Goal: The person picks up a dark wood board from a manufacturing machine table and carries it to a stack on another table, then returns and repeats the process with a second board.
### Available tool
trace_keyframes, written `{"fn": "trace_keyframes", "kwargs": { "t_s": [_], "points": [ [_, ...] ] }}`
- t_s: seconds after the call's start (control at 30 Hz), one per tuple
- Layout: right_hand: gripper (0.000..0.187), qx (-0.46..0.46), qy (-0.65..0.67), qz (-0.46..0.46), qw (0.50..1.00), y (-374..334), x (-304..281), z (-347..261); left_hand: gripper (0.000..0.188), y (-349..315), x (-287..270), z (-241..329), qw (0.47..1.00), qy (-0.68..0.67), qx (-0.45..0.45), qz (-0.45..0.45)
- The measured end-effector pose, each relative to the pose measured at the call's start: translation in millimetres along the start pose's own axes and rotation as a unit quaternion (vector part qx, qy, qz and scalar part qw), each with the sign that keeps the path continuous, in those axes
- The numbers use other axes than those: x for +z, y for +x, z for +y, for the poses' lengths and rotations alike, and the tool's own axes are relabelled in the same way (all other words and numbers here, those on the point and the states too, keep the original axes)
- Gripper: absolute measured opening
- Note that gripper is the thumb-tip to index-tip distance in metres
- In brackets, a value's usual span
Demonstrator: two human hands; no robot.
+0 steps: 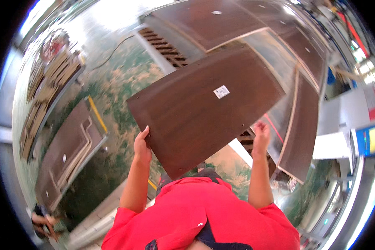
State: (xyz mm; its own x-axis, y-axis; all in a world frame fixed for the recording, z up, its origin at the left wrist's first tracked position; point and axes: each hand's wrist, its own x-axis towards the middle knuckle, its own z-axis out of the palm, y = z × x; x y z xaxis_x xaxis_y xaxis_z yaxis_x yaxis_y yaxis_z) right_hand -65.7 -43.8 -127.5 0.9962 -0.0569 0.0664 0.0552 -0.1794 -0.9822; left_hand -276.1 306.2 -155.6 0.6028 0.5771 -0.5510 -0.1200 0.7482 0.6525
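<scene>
A dark brown rectangular wood-look panel is tilted in front of me, a small white label on its face and small holes near its edges. My left hand is closed on the panel's left edge, thumb on top and fingers hidden beneath. Beside the lower right edge is my right hand, its fingers bent and slightly blurred. A narrow gap seems to part it from the panel; whether it touches or holds anything is unclear. The panel's far part overlaps a worktable behind it, and contact there cannot be made out.
Large brown panels lie on the worktable ahead and to the right, with a slatted section alongside. At left stand a cart of brown boards and a stack of strips. Sawdust covers the green floor. Another person's hands show at lower left.
</scene>
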Motion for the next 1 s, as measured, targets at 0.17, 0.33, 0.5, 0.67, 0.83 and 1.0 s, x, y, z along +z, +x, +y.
{"fn": "trace_keyframes", "kwargs": {
  "t_s": [0.17,0.33,0.5,0.67,0.83,1.0],
  "points": [
    [0.028,-0.141,-0.180,-0.037,0.973,116.0,10.1,-35.3,0.027,-9.8,-29.1,-19.7,0.998,-0.006,-0.012,0.058],
    [0.056,-0.187,-0.440,-0.073,0.875,258.5,-3.0,-7.0,0.028,-31.9,-42.7,-60.1,0.981,0.003,0.018,0.193],
    [0.057,-0.176,-0.561,-0.138,0.797,317.3,17.7,2.2,0.031,-54.2,-58.2,-102.2,0.964,-0.024,0.042,0.260],
    [0.059,-0.127,-0.438,-0.310,0.834,406.1,10.8,26.1,0.045,-54.9,-48.7,-129.2,0.939,0.005,0.061,0.337],
    [0.055,0.080,-0.199,-0.304,0.928,297.3,37.4,-33.3,0.059,-79.6,-51.4,-133.7,0.907,0.041,0.043,0.416],
    [0.054,0.080,-0.126,-0.400,0.904,247.1,64.2,-28.0,0.055,-120.4,-112.4,-149.1,0.836,0.119,0.047,0.534]
  ]
}}
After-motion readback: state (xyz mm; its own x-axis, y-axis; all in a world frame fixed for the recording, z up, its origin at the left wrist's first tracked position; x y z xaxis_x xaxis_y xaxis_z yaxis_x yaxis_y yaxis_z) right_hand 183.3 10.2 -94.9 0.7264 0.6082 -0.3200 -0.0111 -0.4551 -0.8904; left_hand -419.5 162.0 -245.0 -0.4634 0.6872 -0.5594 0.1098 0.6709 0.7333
